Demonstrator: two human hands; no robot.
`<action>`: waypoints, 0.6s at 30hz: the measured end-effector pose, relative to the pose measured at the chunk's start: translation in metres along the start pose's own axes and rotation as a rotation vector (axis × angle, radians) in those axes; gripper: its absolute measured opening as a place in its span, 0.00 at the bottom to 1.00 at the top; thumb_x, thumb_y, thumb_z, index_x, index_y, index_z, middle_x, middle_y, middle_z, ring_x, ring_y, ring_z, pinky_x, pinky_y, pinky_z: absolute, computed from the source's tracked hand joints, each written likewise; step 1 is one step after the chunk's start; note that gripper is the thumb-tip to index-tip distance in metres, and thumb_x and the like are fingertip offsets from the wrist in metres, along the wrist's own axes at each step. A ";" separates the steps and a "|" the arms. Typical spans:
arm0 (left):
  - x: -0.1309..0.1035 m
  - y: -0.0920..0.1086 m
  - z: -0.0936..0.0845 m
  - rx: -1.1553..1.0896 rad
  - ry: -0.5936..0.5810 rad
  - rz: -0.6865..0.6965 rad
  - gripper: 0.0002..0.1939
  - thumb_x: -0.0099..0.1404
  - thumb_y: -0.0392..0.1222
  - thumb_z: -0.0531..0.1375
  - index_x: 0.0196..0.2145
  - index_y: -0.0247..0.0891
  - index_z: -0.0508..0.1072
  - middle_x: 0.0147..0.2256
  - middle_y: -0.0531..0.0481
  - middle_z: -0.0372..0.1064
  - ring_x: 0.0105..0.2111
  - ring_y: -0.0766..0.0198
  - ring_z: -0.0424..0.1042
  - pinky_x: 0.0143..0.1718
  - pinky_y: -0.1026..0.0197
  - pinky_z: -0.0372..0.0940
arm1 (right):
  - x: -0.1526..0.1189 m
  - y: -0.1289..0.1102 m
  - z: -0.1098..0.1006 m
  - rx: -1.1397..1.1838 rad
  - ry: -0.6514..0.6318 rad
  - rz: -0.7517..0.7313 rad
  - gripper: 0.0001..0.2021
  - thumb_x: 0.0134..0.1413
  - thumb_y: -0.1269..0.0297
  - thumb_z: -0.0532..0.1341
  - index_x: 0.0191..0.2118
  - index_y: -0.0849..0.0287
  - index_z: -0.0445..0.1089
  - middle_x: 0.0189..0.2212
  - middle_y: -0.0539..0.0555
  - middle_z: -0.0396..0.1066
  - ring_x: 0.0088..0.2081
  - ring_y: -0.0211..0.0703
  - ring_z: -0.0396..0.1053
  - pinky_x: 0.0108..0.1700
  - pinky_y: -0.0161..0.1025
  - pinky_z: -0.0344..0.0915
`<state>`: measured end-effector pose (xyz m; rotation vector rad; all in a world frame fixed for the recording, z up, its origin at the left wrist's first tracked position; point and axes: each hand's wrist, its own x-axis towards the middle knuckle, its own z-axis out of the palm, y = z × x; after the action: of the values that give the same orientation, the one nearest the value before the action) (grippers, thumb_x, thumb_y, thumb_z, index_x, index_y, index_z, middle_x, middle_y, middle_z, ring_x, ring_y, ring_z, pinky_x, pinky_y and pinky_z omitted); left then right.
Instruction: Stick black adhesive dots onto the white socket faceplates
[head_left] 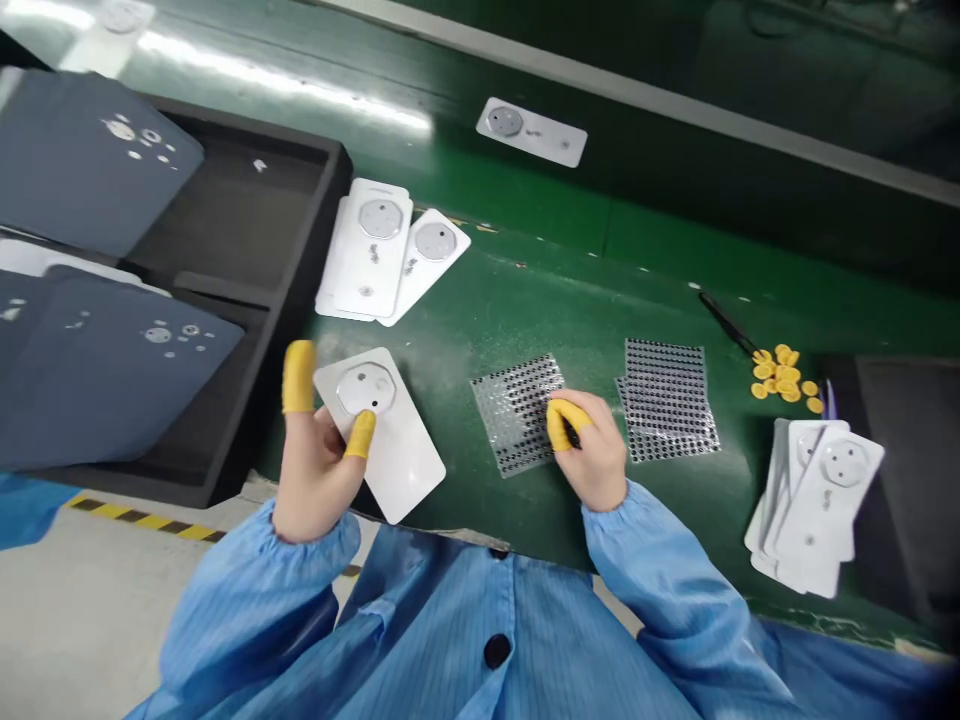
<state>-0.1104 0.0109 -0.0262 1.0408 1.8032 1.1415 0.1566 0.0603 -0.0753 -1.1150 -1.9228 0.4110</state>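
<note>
A white phone back cover [405,455] with a round camera plate is tilted in my left hand [322,460]. My thumb in a yellow finger cot presses on its face near the camera plate, while the index finger, also in a yellow cot, points up off the cover. Over the right edge of a clear sheet with rows of small black dots [506,420], my right hand [592,450] pinches thumb and index finger together, both in yellow cots. Anything between those fingertips is too small to make out. Many dots are gone from the sheet's left and middle.
More dotted sheets [671,400] lie to the right. Beyond are loose yellow finger cots [784,372], black tweezers [726,322] and a stack of white covers [825,510]. Other white covers [375,265] lie left, beside a black tray [300,250] holding dark blue sheets [112,370].
</note>
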 end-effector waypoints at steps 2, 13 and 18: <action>-0.011 0.014 0.004 -0.101 -0.014 0.001 0.47 0.61 0.43 0.63 0.68 0.44 0.39 0.39 0.49 0.78 0.32 0.60 0.78 0.33 0.61 0.74 | 0.012 -0.015 -0.007 -0.058 0.042 -0.073 0.14 0.53 0.78 0.62 0.45 0.58 0.70 0.41 0.59 0.75 0.43 0.46 0.71 0.43 0.46 0.71; -0.050 0.049 0.055 -0.172 -0.211 0.176 0.12 0.55 0.32 0.67 0.38 0.44 0.80 0.20 0.59 0.72 0.19 0.69 0.70 0.21 0.71 0.66 | 0.048 -0.079 -0.039 -0.087 -0.166 -0.413 0.12 0.61 0.74 0.51 0.44 0.65 0.70 0.46 0.63 0.74 0.51 0.49 0.69 0.50 0.49 0.72; -0.048 0.054 0.057 -0.212 -0.282 0.223 0.12 0.56 0.30 0.66 0.35 0.44 0.79 0.26 0.59 0.75 0.22 0.72 0.71 0.25 0.74 0.68 | 0.038 -0.070 -0.040 -0.168 -0.167 -0.455 0.10 0.60 0.70 0.54 0.41 0.66 0.71 0.50 0.68 0.71 0.58 0.56 0.64 0.54 0.55 0.70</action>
<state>-0.0275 0.0003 0.0140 1.2286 1.3423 1.2190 0.1417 0.0479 0.0118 -0.7268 -2.3155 0.0932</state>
